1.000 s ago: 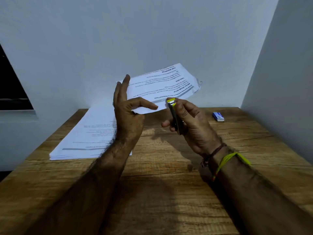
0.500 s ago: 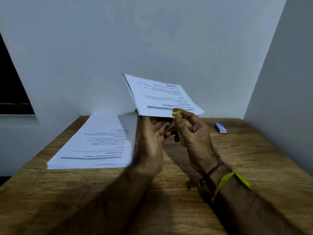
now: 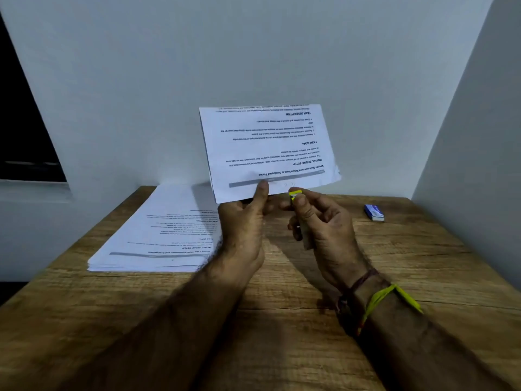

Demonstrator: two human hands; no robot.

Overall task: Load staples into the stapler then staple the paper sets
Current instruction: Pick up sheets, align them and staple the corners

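Observation:
My left hand pinches the near edge of a printed paper set, thumb on top, and holds it tilted up above the table with the text upside down. My right hand grips a small stapler with a yellow tip, upright. The tip sits right at the paper's near edge, just right of my left thumb. Most of the stapler's body is hidden in my fingers.
A thick stack of printed papers lies on the left of the wooden table. A small blue and white staple box rests at the back right, near the side wall. White walls close the back and right.
The paper set has been raised from nearly flat to a steep tilt facing me. My left hand shifted from under the sheets to pinching the near edge; the stapler stays at that edge.

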